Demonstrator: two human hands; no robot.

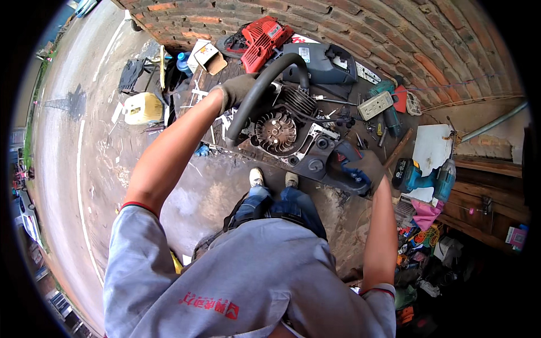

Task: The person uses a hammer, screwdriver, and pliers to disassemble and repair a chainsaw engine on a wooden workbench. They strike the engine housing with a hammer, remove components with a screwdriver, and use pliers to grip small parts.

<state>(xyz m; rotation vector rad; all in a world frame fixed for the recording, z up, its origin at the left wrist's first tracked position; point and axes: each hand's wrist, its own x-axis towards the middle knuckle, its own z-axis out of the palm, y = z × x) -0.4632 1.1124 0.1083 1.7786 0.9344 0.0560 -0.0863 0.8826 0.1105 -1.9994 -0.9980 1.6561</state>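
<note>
A partly stripped chainsaw lies on the dark workbench [222,132], its finned flywheel [276,132] facing up and the cylinder fins bare behind it. A thick black tubular front handle [262,84] arches over its left side. My left hand [236,93], in a grey-brown work glove, is against this handle at the chainsaw's far left; the tube hides its fingers. At the right end, my gloved right hand [366,169] is closed around the dark rear handle [344,163], which has a red part near the grip.
Behind the chainsaw lie a red slotted cover [267,39] and a grey-black housing [321,65]. A power strip [375,105], a teal power tool [389,107] and small tools sit right. A teal cordless drill [425,177] rests nearer. A brick wall [360,25] bounds the far side.
</note>
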